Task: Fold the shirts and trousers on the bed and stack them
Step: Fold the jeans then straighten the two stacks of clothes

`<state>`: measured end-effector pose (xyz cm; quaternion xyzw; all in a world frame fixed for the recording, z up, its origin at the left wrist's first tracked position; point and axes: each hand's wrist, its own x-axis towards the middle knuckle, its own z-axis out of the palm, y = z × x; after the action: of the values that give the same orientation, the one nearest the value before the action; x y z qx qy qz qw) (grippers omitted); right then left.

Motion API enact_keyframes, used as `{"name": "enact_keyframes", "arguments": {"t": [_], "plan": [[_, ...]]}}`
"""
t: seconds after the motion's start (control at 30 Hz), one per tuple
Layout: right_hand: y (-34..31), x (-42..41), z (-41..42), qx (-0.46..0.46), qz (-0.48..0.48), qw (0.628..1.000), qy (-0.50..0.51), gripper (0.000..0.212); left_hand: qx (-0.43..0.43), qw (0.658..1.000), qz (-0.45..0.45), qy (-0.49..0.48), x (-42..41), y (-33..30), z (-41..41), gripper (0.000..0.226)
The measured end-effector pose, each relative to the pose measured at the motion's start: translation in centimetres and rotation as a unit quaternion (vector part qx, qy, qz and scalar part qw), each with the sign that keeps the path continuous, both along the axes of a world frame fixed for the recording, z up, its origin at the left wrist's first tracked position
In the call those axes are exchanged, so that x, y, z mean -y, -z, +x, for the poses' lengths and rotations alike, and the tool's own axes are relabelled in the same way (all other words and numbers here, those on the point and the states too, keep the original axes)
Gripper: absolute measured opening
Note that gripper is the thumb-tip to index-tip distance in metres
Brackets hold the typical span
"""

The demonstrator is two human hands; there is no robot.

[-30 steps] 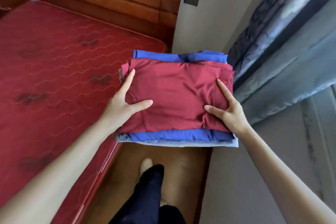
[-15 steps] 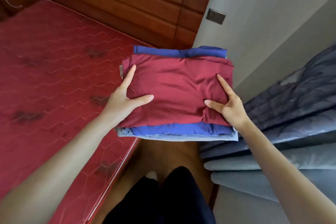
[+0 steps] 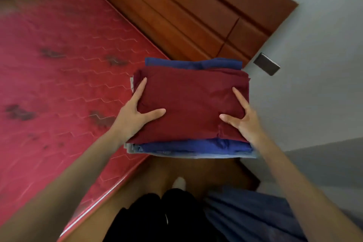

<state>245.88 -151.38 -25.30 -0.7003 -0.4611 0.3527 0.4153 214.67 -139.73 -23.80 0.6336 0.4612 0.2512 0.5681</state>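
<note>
The stack of folded clothes (image 3: pixel 191 108) is being carried clear of the bed (image 3: pixel 59 76), held in mid-air betw. both hands, over the gap at the mattress edge & the floor (image 3: pixel 198 169). It's being gripped from both sides: the left hand (image 3: pixel 135 116) is clamped on the left edge, thumb laid across the top of the maroon shirt (image 3: pixel 192 102), index stretched along the side, other fingers hidden underneath. The right hand (image 3: pixel 243 118) is mirrored on the right edge, thumb and index spread on top, rest tucked below. The blue garment (image 3: pixel 194 146) & a pale denim layer (image 3: pixel 137 148) are being pinched in under the maroon one.

What's changed vs. a sec ago: the grip is the same, pile unchanged, but the view is being swung leftward. The grey curtain that was filling the right side is gone from view; the wooden headboard (image 3: pixel 186 12) and wall (image 3: pixel 314 45) with its switch plate (image 3: pixel 266 64) are now being faced instead. More bed is being shown, too.

Meaning for the task: folding & stacking appear done; no loose garment is being seen on the mattress. The pile is prob. being relocated, destination not evident. Risk: bottom layers are slightly offset, so slippage is possible if the squeeze is eased.
</note>
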Motion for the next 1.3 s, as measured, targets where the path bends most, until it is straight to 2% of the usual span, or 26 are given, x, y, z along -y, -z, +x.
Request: {"name": "enact_keyframes", "arguments": {"t": [0.23, 0.6, 0.97, 1.3], "plan": [[1.5, -10.1, 5.4, 0.038, -0.019, 0.995, -0.095, 0.088, -0.008, 0.995, -0.028, -0.097, -4.0, 2.0, 3.6, 0.100], [8.2, -24.4, 6.7, 0.072, -0.073, 0.978, -0.183, 0.093, -0.036, 0.978, -0.042, -0.199, -12.3, 8.9, 4.4, 0.102], [20.6, -37.5, 9.3, 0.114, -0.140, 0.946, -0.268, 0.098, -0.059, 0.949, -0.087, -0.297, -18.8, 21.7, 9.1, 0.103], [33.5, -41.4, 13.9, 0.132, -0.192, 0.922, -0.310, 0.096, -0.095, 0.927, -0.124, -0.342, -19.4, 35.1, 14.4, 0.107]]}}
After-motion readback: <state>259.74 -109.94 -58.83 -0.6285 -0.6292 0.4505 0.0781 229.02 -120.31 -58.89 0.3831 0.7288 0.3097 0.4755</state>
